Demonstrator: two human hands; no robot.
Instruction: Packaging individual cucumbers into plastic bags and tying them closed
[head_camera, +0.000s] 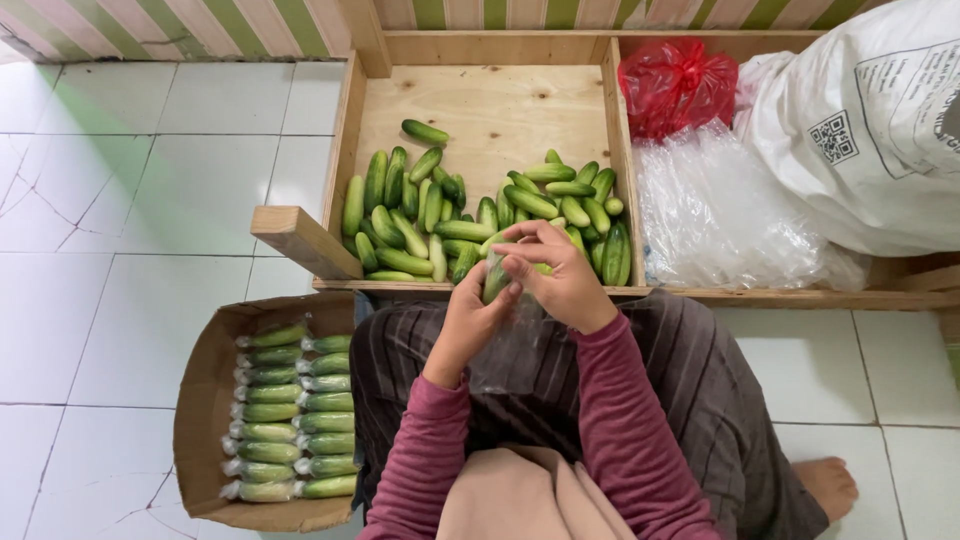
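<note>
Bare plywood tray (490, 110), matt cardboard box (200, 400), glossy clear plastic bags (720, 210), smooth-skinned cucumbers (400, 200).

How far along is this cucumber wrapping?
Done: two rows of wrapped cucumbers fill the cardboard box. In hand: left hand and right hand hold one cucumber with clear plastic. Left: many loose cucumbers in the wooden tray.
</note>
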